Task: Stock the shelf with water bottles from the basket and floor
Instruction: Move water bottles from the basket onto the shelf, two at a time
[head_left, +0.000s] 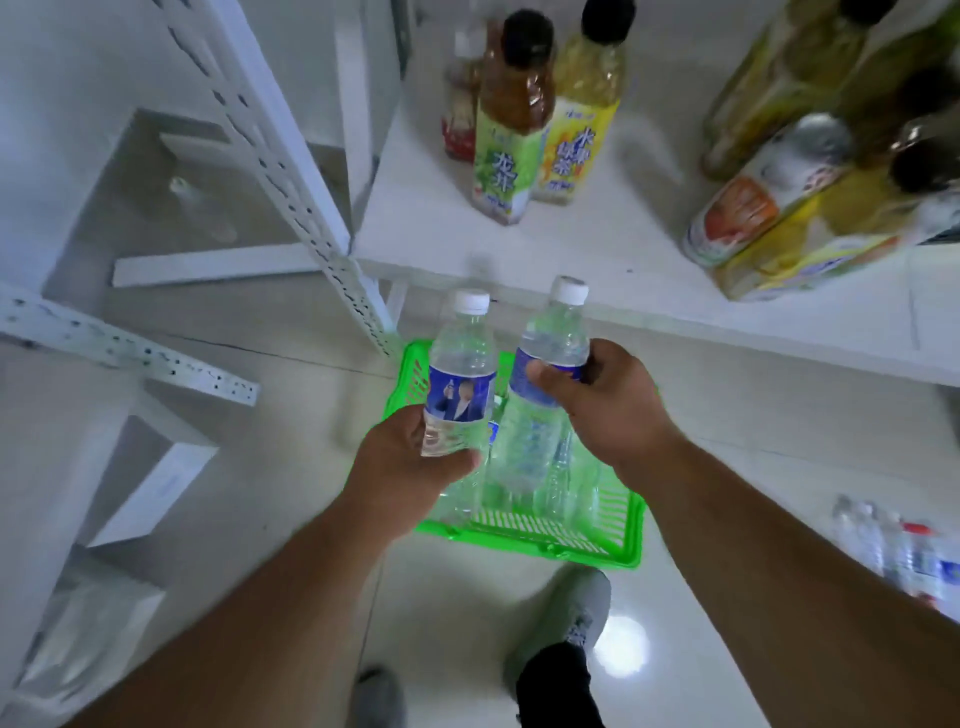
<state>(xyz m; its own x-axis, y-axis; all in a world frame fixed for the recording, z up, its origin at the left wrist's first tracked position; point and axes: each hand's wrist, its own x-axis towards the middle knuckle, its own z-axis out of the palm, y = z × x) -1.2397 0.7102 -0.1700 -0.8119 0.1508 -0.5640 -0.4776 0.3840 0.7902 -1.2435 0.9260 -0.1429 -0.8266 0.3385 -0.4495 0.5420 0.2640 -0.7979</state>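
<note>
2 bottles held | L hand (415, 452) & R hand (608, 400) 1 ea | above basket (597, 545), below shelf edge (675, 317)

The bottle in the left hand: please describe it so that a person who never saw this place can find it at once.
Find the green basket on the floor, below the white shelf. Two hands hold clear water bottles above it. The bottle in the left hand is the water bottle with a white cap, gripped near its base, whose blue label shows a picture of a person.
</note>
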